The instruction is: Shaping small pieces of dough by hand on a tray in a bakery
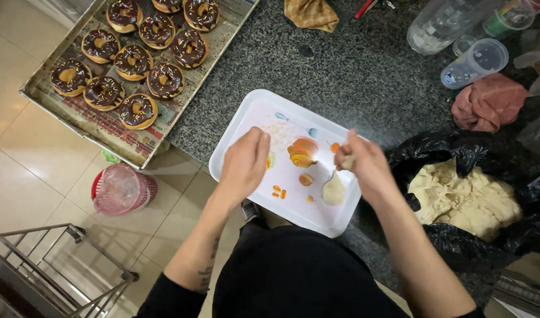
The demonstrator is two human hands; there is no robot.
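My right hand (367, 168) has fingers pinched shut on a small dough bit (348, 161), over the white tray (246, 115). Bigger dough piece (333, 191) lies on tray just below that hand, not touching. My left hand (245, 165) is curled, palm down on the tray; can't tell if it holds anything. Dough mass in black bag (458, 147) to the right.

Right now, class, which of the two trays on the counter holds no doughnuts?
The white plastic tray under both hands; it carries only a small dough piece, while the metal tray holds chocolate doughnuts.
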